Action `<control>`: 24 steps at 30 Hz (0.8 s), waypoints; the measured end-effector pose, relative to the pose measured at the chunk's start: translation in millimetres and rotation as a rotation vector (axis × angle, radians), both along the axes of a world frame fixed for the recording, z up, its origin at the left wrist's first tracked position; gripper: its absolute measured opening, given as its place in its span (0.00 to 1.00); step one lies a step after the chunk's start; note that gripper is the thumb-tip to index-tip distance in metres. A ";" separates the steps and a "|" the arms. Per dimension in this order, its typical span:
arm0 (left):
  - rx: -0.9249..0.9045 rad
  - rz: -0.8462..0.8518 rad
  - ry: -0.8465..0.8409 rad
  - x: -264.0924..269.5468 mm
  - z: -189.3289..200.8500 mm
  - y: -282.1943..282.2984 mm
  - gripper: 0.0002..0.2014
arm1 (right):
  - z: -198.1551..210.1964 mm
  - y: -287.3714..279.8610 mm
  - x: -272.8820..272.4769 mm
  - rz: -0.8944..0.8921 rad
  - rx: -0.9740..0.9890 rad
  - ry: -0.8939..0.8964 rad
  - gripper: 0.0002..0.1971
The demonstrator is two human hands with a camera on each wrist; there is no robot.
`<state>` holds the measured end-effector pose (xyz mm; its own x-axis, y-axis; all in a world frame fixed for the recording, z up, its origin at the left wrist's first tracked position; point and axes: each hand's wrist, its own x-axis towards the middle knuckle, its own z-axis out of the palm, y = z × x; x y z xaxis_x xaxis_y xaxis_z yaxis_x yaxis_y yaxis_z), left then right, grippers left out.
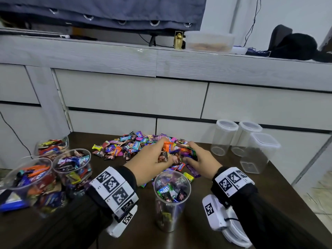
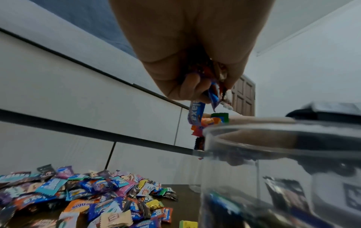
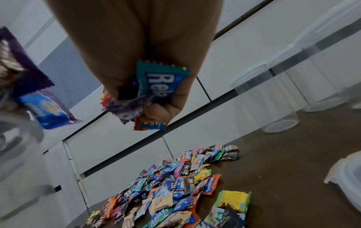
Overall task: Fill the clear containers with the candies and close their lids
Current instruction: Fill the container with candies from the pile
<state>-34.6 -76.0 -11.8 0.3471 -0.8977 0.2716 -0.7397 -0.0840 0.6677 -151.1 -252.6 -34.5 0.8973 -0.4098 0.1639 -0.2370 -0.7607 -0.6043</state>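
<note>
A pile of wrapped candies (image 1: 125,146) lies on the dark table (image 1: 206,236). In front of me stands an open clear round container (image 1: 171,198), partly filled with candies. My left hand (image 1: 158,157) grips a handful of candies (image 2: 207,98) above the pile, just behind that container (image 2: 273,169). My right hand (image 1: 195,155) also holds a bunch of candies (image 3: 154,86), lifted off the table beside the left hand. The loose pile shows below both hands in the wrist views (image 2: 87,199) (image 3: 171,189).
Three clear containers full of candies (image 1: 71,169) stand at the left without lids. Two round lidded empty containers (image 1: 224,137) and a square lidded one (image 1: 258,153) stand at the back right. A white lid (image 1: 233,232) lies near my right wrist. Grey drawers (image 1: 134,97) rise behind the table.
</note>
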 end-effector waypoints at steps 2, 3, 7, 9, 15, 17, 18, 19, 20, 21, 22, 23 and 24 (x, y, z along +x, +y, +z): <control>0.062 -0.062 -0.024 -8.0 -1.5 5.4 0.20 | -1.1 4.1 -2.6 0.010 -0.007 -0.004 0.20; 0.083 -0.097 -0.050 -11.5 -3.1 6.8 0.19 | -2.4 6.4 -3.3 0.016 -0.012 -0.007 0.20; 0.169 -0.170 -0.227 -20.9 -6.4 7.3 0.16 | -6.9 16.6 -5.7 0.037 0.004 -0.008 0.19; 0.204 -0.184 -0.297 -22.3 -7.1 7.4 0.16 | -9.5 19.3 -6.2 0.062 0.017 -0.015 0.16; 0.345 -0.198 -0.587 -23.4 -10.2 7.5 0.20 | -11.2 19.7 -8.3 0.060 0.003 0.010 0.19; 0.365 -0.200 -0.676 -23.6 -10.9 6.5 0.22 | -10.2 19.7 -9.2 0.060 -0.001 0.019 0.20; 0.363 -0.203 -0.702 -23.5 -10.6 5.8 0.23 | -9.9 19.4 -9.3 0.064 -0.006 0.023 0.19; 0.358 -0.207 -0.721 -23.1 -9.4 5.0 0.24 | -9.7 19.0 -9.5 0.070 -0.011 0.028 0.18; 0.351 -0.211 -0.734 -23.0 -7.7 3.9 0.24 | -9.6 18.5 -9.8 0.079 -0.014 0.031 0.18; 0.346 -0.210 -0.747 -23.0 -5.8 2.9 0.24 | -9.5 18.2 -10.0 0.086 -0.014 0.035 0.17; 0.343 -0.205 -0.762 -23.1 -4.1 1.7 0.23 | -9.3 17.8 -10.3 0.090 -0.014 0.039 0.18; 0.340 -0.198 -0.783 -23.4 -2.6 -0.1 0.23 | -9.1 17.3 -10.6 0.090 -0.016 0.044 0.18; 0.338 -0.188 -0.811 -23.7 -1.5 -1.8 0.23 | -9.2 16.7 -10.9 0.087 -0.019 0.048 0.18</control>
